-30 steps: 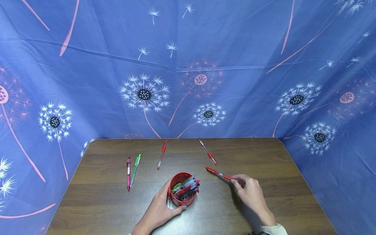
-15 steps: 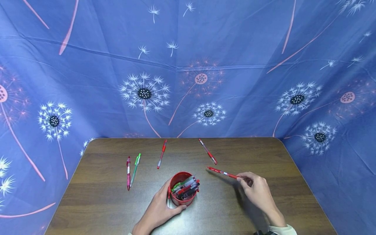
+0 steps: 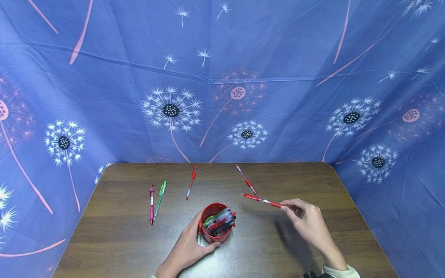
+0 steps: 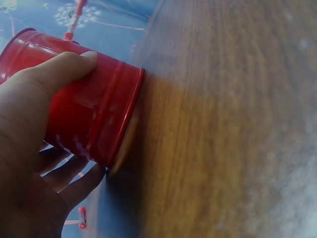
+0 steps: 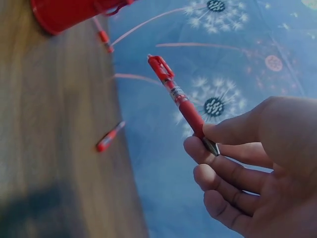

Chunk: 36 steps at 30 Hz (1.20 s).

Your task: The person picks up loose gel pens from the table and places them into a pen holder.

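My left hand (image 3: 190, 244) grips a red metal bucket (image 3: 222, 240) on the table, thumb across the near side and fingers round the left. Several pens (image 3: 219, 223) in red, black, green and clear lean inside it. To the right, my right hand (image 3: 307, 220) pinches a red click pen (image 5: 183, 109) by its tip end between thumb and fingers. The pen's clip end points left, toward the bucket, and the hand's shadow falls on the table below. In the left wrist view the bucket (image 4: 81, 99) shows its smooth wall, base close to the wood.
On the wooden table (image 3: 139, 255) lie a pink pen (image 3: 152, 204) and a green pen (image 3: 160, 200) at left. One red pen (image 3: 191, 182) lies behind the bucket, another (image 3: 245, 178) farther right. Blue dandelion-print cloth (image 3: 288, 116) hangs round the back and sides.
My right hand has shifted right and lifted the red pen higher; the pen's clip end now sits farther up in view. The left hand and bucket have stayed put.
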Each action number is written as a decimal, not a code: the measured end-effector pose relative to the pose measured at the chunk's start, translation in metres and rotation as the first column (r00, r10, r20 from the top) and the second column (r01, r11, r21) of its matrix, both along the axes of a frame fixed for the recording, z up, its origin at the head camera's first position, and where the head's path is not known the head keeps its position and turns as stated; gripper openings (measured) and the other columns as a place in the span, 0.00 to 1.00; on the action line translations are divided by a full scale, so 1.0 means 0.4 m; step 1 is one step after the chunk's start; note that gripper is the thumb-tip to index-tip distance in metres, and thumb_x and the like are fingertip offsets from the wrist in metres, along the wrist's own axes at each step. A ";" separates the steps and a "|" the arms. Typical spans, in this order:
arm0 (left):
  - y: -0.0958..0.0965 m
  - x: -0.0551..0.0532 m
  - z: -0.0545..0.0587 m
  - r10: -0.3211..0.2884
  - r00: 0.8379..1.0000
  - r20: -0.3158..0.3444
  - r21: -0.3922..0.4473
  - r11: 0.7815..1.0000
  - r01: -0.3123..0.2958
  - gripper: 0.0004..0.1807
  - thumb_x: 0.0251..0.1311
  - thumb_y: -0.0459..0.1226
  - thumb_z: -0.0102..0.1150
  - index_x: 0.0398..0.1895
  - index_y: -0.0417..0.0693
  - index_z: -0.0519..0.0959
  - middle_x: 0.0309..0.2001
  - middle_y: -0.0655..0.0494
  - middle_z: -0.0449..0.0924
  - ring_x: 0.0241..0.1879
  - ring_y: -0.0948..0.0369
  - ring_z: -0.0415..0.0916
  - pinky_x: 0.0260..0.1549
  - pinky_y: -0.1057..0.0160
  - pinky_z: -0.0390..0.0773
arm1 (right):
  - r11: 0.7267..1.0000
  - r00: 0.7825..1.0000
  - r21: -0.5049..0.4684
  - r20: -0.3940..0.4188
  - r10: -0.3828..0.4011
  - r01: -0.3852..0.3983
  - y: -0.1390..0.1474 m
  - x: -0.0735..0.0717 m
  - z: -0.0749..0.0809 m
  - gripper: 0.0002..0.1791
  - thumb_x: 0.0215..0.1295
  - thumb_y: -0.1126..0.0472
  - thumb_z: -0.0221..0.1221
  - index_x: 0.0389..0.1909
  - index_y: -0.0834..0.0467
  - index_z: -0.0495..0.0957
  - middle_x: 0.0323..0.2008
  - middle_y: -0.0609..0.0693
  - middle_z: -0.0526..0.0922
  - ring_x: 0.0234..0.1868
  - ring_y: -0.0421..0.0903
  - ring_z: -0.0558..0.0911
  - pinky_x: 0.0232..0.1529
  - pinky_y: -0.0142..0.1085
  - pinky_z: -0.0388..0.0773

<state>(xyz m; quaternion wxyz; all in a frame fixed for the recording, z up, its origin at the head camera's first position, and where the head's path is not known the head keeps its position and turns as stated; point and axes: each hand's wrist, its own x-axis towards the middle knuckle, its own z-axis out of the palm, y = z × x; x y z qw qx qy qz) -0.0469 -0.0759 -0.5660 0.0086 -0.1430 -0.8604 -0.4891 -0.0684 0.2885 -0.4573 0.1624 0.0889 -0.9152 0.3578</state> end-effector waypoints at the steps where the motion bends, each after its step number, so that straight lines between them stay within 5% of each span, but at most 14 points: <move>1: 0.000 0.000 0.000 -0.001 1.000 -0.001 0.000 1.000 0.001 0.57 0.46 0.54 0.87 0.80 0.70 0.64 0.72 0.71 0.73 0.71 0.63 0.73 0.69 0.51 0.77 | 1.000 1.000 -0.003 -0.001 0.008 -0.008 -0.003 0.000 0.006 0.10 0.62 0.70 0.74 0.38 0.51 0.90 0.26 0.36 0.79 0.26 0.33 0.74 0.26 0.25 0.70; 11: -0.002 -0.001 -0.003 -0.017 1.000 -0.002 0.012 1.000 0.017 0.57 0.46 0.52 0.88 0.80 0.71 0.64 0.72 0.74 0.72 0.72 0.64 0.72 0.70 0.52 0.75 | 0.996 0.995 -0.009 -0.022 0.092 -0.092 -0.038 -0.004 0.067 0.13 0.61 0.70 0.75 0.38 0.46 0.90 0.27 0.35 0.81 0.28 0.34 0.76 0.29 0.30 0.72; 20: -0.001 0.000 -0.003 -0.007 1.000 -0.007 -0.001 1.000 0.007 0.57 0.47 0.52 0.88 0.80 0.70 0.64 0.72 0.72 0.73 0.71 0.63 0.73 0.69 0.51 0.77 | 0.984 0.983 -0.007 0.038 0.179 -0.179 -0.079 -0.014 0.107 0.13 0.63 0.69 0.74 0.38 0.44 0.90 0.29 0.34 0.83 0.28 0.36 0.75 0.29 0.30 0.71; 28: -0.002 -0.002 -0.003 -0.021 1.000 -0.007 0.016 1.000 0.022 0.58 0.46 0.49 0.89 0.80 0.73 0.63 0.72 0.73 0.72 0.72 0.64 0.72 0.70 0.52 0.75 | 0.949 0.948 -0.009 0.033 0.316 -0.316 -0.126 -0.028 0.111 0.15 0.63 0.69 0.73 0.40 0.44 0.90 0.29 0.32 0.80 0.30 0.34 0.75 0.30 0.33 0.74; 36: 0.001 0.001 -0.002 -0.007 1.000 -0.012 -0.003 1.000 0.007 0.57 0.47 0.50 0.88 0.80 0.72 0.63 0.72 0.71 0.73 0.71 0.63 0.74 0.68 0.49 0.77 | 0.921 0.925 0.089 0.022 0.378 -0.379 -0.167 -0.038 0.104 0.13 0.62 0.69 0.74 0.40 0.47 0.90 0.33 0.33 0.83 0.34 0.33 0.77 0.34 0.32 0.77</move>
